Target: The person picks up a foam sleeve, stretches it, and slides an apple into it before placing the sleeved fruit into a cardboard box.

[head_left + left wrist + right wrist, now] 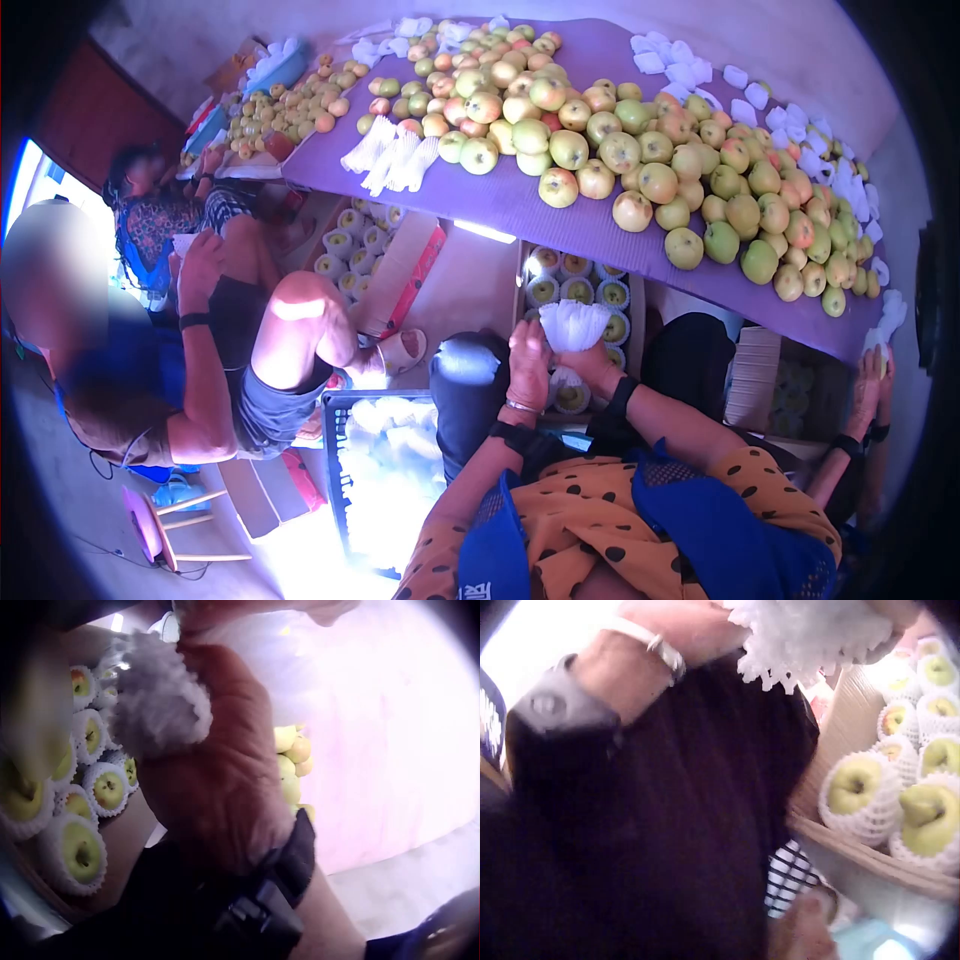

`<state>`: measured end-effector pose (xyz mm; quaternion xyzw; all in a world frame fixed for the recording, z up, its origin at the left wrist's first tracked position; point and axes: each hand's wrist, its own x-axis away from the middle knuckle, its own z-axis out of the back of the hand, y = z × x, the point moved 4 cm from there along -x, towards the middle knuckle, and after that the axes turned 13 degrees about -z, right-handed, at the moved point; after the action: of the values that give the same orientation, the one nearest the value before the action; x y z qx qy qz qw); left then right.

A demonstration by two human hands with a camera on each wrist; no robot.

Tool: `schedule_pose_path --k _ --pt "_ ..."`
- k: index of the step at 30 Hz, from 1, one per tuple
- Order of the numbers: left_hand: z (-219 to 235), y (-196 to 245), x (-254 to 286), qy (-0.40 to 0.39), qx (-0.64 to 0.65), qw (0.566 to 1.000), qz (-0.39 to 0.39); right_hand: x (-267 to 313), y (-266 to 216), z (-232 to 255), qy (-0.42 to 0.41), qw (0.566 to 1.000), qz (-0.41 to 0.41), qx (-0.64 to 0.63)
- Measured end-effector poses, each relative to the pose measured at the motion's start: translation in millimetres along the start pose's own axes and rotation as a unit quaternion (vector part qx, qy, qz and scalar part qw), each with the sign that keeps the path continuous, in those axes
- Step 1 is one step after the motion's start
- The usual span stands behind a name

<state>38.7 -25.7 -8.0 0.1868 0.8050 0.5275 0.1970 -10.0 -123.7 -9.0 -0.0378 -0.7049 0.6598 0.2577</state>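
Note:
In the head view a white foam net (575, 326) is spread between both hands above an open box of netted apples (577, 292). The left hand (527, 368), with a bracelet, pinches its left side. From below right, the right hand (597, 368) grips it. The left wrist view shows a braceletless hand (217, 757) curled round the bunched foam (161, 701). A braceleted hand (682, 630) holds the foam's edge (802, 637) in the right wrist view. Whether an apple is inside the net is hidden.
Loose apples (620, 150) are heaped on a purple-covered table (470, 205), with foam nets (390, 155) beside them. A bright crate (390, 470) stands left of the knees. Another person (200, 380) sits at the left; a further person's hands (868, 385) reach in at the right.

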Motion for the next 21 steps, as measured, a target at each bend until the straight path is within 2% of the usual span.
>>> schedule_pose_path --k 1,2,3,4,5,7,9,11,12,14,15,17,19,21 --pt "-1 -4 -1 -0.044 0.008 0.999 0.025 -6 14 4 0.002 1.000 0.003 -0.003" --pt "-8 -14 5 -0.050 -0.066 0.996 0.026 -10 25 3 0.003 0.998 0.035 0.049" --pt "-2 -23 11 -0.074 -0.244 0.965 0.060 -13 37 2 0.004 0.993 0.066 0.102" --pt "-4 -23 11 -0.054 -0.210 0.973 0.072 -5 25 -1 0.012 0.985 0.080 0.150" --pt "-6 -24 10 -0.033 -0.176 0.980 0.085 4 7 -4 0.014 0.986 0.083 0.147" --pt "-4 -30 9 -0.021 -0.163 0.984 0.064 14 -5 -7 0.001 0.957 -0.114 0.265" --pt "-1 -31 8 -0.007 -0.150 0.988 0.043 10 9 -7 -0.001 0.960 -0.110 0.256" --pt "-4 -13 7 0.094 -0.005 0.990 0.101 10 3 -11 0.011 0.978 0.044 0.206" --pt "0 -11 4 0.136 0.032 0.987 0.078 8 4 -11 0.010 0.978 0.048 0.202" --pt "3 5 -3 0.140 0.002 0.988 0.066 15 -12 -16 -0.089 0.987 0.034 0.127" --pt "4 17 -6 0.142 -0.024 0.988 0.058 19 -25 -13 -0.090 0.988 0.039 0.121" --pt "-5 60 -18 0.154 -0.024 0.988 -0.018 25 -50 -8 -0.153 0.978 0.129 0.056" --pt "1 103 -42 0.101 -0.110 0.984 -0.103 21 -40 -2 -0.134 0.984 0.108 0.052" --pt "14 142 -76 0.096 -0.194 0.963 -0.163 21 -38 11 -0.059 0.996 0.017 0.070"
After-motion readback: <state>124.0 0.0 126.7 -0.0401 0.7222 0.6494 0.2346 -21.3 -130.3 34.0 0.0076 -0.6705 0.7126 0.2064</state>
